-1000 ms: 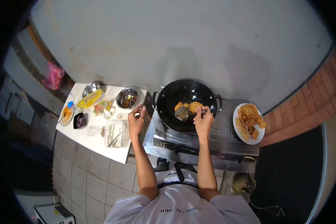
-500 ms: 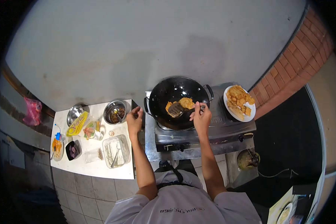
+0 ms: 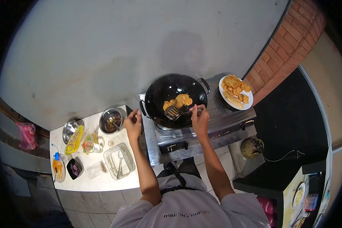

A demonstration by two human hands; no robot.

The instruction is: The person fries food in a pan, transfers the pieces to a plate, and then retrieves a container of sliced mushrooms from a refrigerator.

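My right hand point(image 3: 200, 118) is closed round the handle of a slotted spatula point(image 3: 173, 111), whose head rests low inside the black wok point(image 3: 154, 92). Just above the spatula lie golden fried fritters point(image 3: 183, 100), close together in the wok. Left of the wok, near its left handle, my left hand point(image 3: 133, 126) is loosely curled with fingertips drawn together; nothing shows in it. The wok sits on a steel gas stove point(image 3: 212, 131). Beside it on the right, a white plate point(image 3: 249, 105) carries a pile of fried pieces.
On the white table point(image 3: 91, 184) at left stand a metal bowl of dark sauce point(image 3: 111, 121), another metal bowl point(image 3: 69, 130), a yellow packet point(image 3: 75, 140), a flour container point(image 3: 119, 161) with a spoon, and a small black bowl point(image 3: 74, 168). A gas cylinder point(image 3: 251, 147) stands below right.
The view has turned slightly, shifting the stove and wok leftward. The spatula has shifted towards the near side of the wok, uncovering more of the fritters. My left hand's fingers have drawn closer together.
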